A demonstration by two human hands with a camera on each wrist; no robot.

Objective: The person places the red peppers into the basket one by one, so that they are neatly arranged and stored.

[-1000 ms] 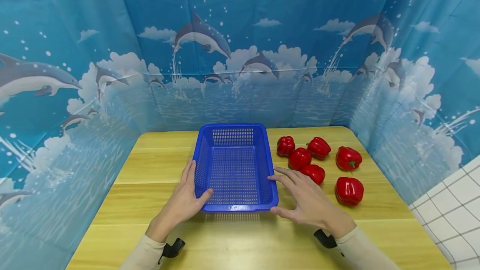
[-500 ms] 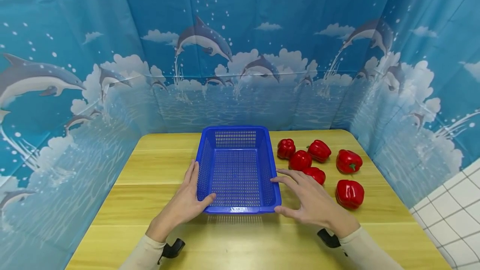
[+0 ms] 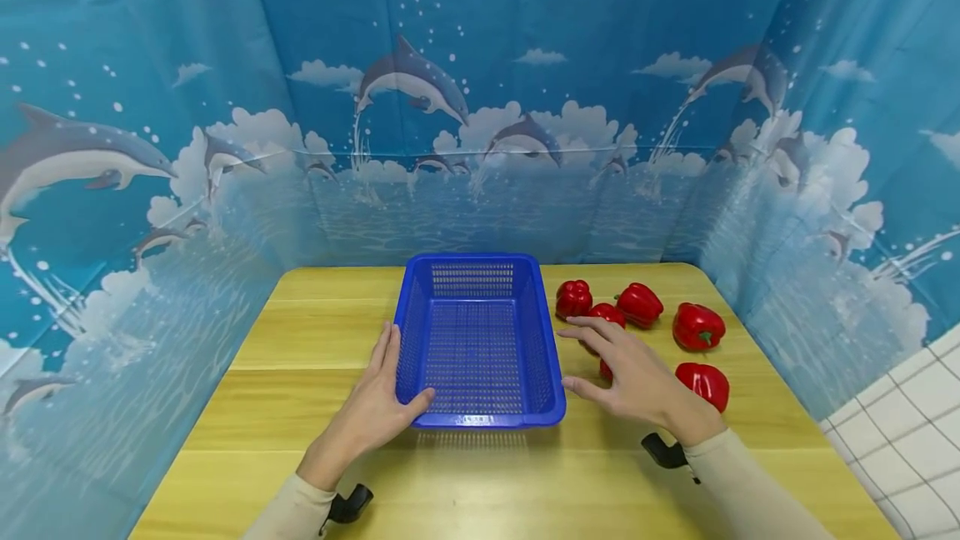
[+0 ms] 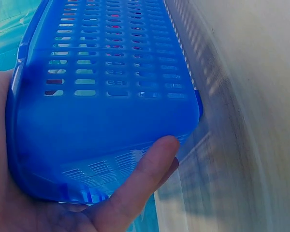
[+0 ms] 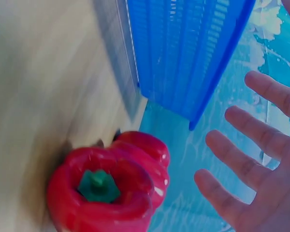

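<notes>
A blue plastic basket (image 3: 472,348) with slotted walls stands on the wooden table (image 3: 300,407), and nothing lies inside it. At its near left corner my left hand (image 3: 375,398) grips it, thumb over the rim and fingers along the outer side wall. In the left wrist view a finger (image 4: 150,169) lies against the blue wall. To the right of the basket, my right hand (image 3: 637,373) hangs with fingers spread, apart from the rim and holding nothing. It partly covers the red bell peppers beneath. One bell pepper (image 5: 101,193) with a green stem shows in the right wrist view.
Several red bell peppers lie at the table's right side, among them a far one (image 3: 639,304), one with its stem facing forward (image 3: 697,326) and a near one (image 3: 702,384). A dolphin-print curtain (image 3: 480,190) hangs round the table's back and sides.
My right hand has left the basket's right rim and moved right and slightly up, over the bell peppers. My left hand keeps its place at the basket's corner.
</notes>
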